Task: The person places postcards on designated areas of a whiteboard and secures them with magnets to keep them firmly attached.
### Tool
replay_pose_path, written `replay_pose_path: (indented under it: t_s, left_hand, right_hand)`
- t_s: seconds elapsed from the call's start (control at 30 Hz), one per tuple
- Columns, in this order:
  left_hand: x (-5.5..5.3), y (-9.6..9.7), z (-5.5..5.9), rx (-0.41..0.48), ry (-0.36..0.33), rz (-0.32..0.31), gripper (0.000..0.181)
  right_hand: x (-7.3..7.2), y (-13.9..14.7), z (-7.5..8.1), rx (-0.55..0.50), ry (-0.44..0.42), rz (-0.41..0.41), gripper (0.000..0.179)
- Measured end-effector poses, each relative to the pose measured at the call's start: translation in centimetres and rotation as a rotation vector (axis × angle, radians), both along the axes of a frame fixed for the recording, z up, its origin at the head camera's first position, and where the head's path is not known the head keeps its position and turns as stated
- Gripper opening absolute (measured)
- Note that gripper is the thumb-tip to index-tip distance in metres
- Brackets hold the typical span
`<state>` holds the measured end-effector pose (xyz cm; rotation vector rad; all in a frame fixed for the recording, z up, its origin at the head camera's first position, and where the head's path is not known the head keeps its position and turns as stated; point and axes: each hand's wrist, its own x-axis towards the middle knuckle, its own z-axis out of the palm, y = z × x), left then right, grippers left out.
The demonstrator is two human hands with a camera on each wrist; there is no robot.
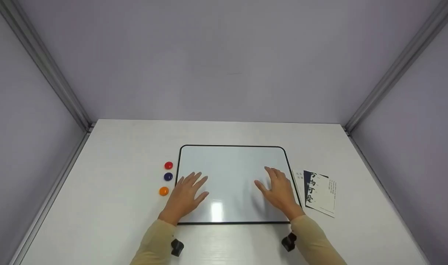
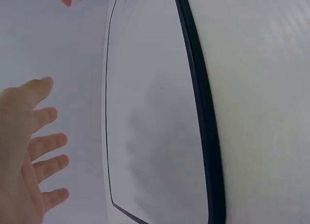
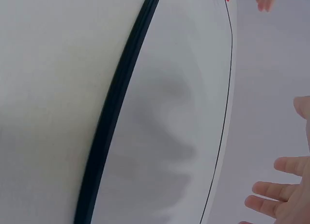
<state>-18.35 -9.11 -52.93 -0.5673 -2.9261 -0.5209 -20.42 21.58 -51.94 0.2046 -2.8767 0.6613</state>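
Observation:
A whiteboard (image 1: 231, 173) with a thin black frame lies flat on the table. Over its left side hovers my left hand (image 1: 185, 197), fingers spread and holding nothing. My right hand (image 1: 279, 189) is held above the board's right side, its fingers also apart and nothing in them. Both wrist views show a gap between each hand and the board, with soft shadows on the white surface. Left of the board sit three round magnet-like pieces: a red one (image 1: 168, 165), a dark blue one (image 1: 168, 176) and an orange one (image 1: 163, 191). My left hand is nearest the orange one.
Overlapping printed cards (image 1: 321, 193), some with Chinese characters, lie right of the board beside my right hand. The white table (image 1: 135, 140) is bounded by pale walls at the back and on both sides.

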Motion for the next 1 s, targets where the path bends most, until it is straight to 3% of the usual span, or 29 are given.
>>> replay_pose_path:
  t_s: [0.23,0.4,0.7,1.0]
  left_hand:
    - [1.5,-1.2,-1.1,-0.044,-0.012,-0.039,0.051]
    - [2.3,-2.1,-1.5,-0.032,-0.099,-0.052,0.052]
    - [2.9,-3.0,-2.2,-0.021,-0.195,-0.057,0.056]
    - [3.2,-3.7,-2.9,-0.03,-0.204,-0.114,0.058]
  right_hand:
    - [0.5,0.8,-0.3,-0.064,-0.074,-0.022,0.058]
    - [0.8,1.4,-0.6,-0.114,-0.126,-0.031,0.056]
    - [1.2,2.5,-1.0,-0.2,-0.161,-0.021,0.052]
    - [1.5,3.7,-1.3,-0.245,-0.187,-0.048,0.046]
